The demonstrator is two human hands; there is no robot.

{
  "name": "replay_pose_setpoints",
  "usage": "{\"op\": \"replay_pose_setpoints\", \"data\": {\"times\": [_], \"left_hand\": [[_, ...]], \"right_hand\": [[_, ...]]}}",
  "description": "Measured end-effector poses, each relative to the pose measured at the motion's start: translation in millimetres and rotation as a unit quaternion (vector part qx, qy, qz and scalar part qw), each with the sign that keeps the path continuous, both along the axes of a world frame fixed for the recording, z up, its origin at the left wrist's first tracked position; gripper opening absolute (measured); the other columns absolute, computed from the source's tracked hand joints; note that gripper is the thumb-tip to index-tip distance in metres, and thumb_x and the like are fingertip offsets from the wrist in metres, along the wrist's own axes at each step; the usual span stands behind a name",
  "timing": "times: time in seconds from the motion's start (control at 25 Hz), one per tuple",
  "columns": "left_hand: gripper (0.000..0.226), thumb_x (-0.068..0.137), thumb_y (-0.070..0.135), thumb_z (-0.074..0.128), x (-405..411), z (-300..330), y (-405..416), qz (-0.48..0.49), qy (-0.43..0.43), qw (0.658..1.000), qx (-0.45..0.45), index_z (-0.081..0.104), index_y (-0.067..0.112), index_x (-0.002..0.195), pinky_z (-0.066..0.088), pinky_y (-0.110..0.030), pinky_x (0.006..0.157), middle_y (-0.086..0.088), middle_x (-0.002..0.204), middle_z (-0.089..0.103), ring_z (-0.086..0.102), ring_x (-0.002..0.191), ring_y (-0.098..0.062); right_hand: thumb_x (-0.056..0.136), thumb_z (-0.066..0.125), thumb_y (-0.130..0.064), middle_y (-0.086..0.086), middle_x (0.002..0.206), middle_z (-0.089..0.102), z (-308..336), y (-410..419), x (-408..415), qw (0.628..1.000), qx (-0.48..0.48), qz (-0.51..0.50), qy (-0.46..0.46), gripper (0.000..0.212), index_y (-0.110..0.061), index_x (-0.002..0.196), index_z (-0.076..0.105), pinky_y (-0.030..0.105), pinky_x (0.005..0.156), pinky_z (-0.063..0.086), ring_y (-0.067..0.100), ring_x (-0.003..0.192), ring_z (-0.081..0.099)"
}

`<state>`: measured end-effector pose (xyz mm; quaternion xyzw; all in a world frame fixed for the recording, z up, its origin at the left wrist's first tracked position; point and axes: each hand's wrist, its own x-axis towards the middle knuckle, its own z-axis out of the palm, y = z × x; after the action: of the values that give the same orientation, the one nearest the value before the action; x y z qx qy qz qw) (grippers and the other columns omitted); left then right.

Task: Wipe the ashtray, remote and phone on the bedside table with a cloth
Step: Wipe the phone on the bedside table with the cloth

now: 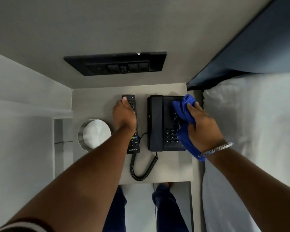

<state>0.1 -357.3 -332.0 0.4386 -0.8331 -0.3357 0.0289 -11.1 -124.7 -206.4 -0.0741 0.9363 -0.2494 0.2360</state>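
Right hand [202,126] grips bunched blue cloth [185,113] pressed on black corded desk phone [164,123] mid beige surface [94,104], w/ left hand [124,114] closed over slim black remote [132,124] just left of phone & round silver metal ashtray [94,133] further left.

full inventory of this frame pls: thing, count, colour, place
ashtray: 1, silver, table's left edge
remote: 1, black, centre, under left hand
phone: 1, black, right of remote, handset on cradle
coiled cord: 1, black, front of table
cloth: 1, blue, on phone face
bedside table: 1, beige
switch panel: 1, black, wall behind
bed: 1, white, far right
bangle: 1, silver, right wrist
left hand: on remote
right hand: gripping cloth
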Motion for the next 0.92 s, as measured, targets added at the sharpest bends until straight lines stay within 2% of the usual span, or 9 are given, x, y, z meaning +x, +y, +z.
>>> {"op": "replay_pose_setpoints", "data": {"times": [0.16,0.28,0.36,0.44,0.52,0.6,0.64,0.8,0.92], "left_hand": [[0.044,0.107,0.033,0.035,13,1,-5,-0.01,-0.036,0.999,-0.04,0.061,-0.002,0.104,0.046,-0.044,0.08,-0.024,0.108,0.065,0.06,0.098,-0.041],[0.039,0.103,0.036,0.042,14,12,-3,-0.017,-0.06,0.996,-0.066,0.059,0.002,0.111,0.044,-0.044,0.085,-0.021,0.112,0.063,0.058,0.102,-0.038],[0.035,0.099,0.037,0.045,7,26,5,-0.074,-0.022,0.986,-0.147,0.058,0.01,0.114,0.043,-0.042,0.087,-0.014,0.112,0.062,0.057,0.104,-0.03],[0.028,0.098,0.033,0.045,-11,41,20,-0.225,0.11,0.952,-0.177,0.06,0.014,0.113,0.043,-0.041,0.088,-0.008,0.107,0.064,0.058,0.1,-0.024],[0.028,0.099,0.027,0.043,-39,50,42,-0.352,0.194,0.91,-0.1,0.064,0.011,0.105,0.046,-0.043,0.085,-0.008,0.099,0.067,0.06,0.092,-0.024],[0.034,0.101,0.028,0.039,-57,54,62,-0.403,0.155,0.902,-0.012,0.066,0.009,0.103,0.049,-0.042,0.082,-0.008,0.096,0.07,0.063,0.088,-0.023],[0.038,0.101,0.031,0.036,-59,51,69,-0.401,0.121,0.908,-0.01,0.066,0.009,0.105,0.05,-0.039,0.079,-0.008,0.096,0.071,0.064,0.086,-0.023],[0.041,0.105,0.036,0.034,-60,34,74,-0.366,0.078,0.922,-0.098,0.065,0.011,0.095,0.036,-0.03,0.065,-0.009,0.083,0.071,0.064,0.073,-0.028],[0.047,0.105,0.041,0.027,-62,38,76,-0.389,0.031,0.913,-0.123,0.063,0.013,0.092,0.039,-0.034,0.064,-0.01,0.081,0.071,0.064,0.071,-0.032]], "right_hand": [[0.087,0.046,-0.008,0.012,0.152,0.027,-22,-10,-6,0.999,0.032,0.031,0.002,0.059,-0.018,0.143,0.03,0.049,0.102,0.042,0.038,0.125,0.043],[0.092,0.036,-0.046,0.012,0.159,0.009,-45,-23,5,0.987,0.113,0.112,0.016,0.067,-0.022,0.149,0.012,0.054,0.112,0.025,0.039,0.142,0.013],[0.09,0.024,-0.056,0.011,0.159,0.008,-58,-21,12,0.981,0.145,0.122,0.05,0.071,-0.022,0.15,0.007,0.056,0.114,0.018,0.037,0.144,0.007],[0.088,0.03,-0.056,0.015,0.158,0.012,-66,-17,9,0.979,0.147,0.114,0.084,0.073,-0.021,0.15,0.01,0.057,0.112,0.016,0.041,0.143,0.01],[0.086,0.037,-0.056,0.017,0.158,0.009,-73,-20,2,0.977,0.155,0.117,0.086,0.077,-0.023,0.15,0.01,0.058,0.111,0.017,0.045,0.142,0.005],[0.088,0.035,-0.052,0.017,0.159,0.005,-79,-28,-3,0.978,0.156,0.113,0.078,0.073,-0.024,0.15,0.008,0.059,0.112,0.021,0.047,0.141,0.0],[0.089,0.034,-0.05,0.016,0.159,0.007,-81,-31,-4,0.979,0.154,0.107,0.078,0.07,-0.025,0.15,0.009,0.059,0.112,0.023,0.047,0.141,0.0],[0.087,0.032,-0.041,0.018,0.154,0.024,-86,-28,26,0.98,0.144,0.107,0.088,0.066,-0.018,0.148,0.018,0.06,0.106,0.032,0.05,0.139,0.013],[0.081,0.028,-0.039,0.016,0.158,0.009,-90,-17,78,0.974,0.153,0.164,0.021,0.076,-0.019,0.148,0.0,0.061,0.111,0.025,0.043,0.142,-0.001]]}}
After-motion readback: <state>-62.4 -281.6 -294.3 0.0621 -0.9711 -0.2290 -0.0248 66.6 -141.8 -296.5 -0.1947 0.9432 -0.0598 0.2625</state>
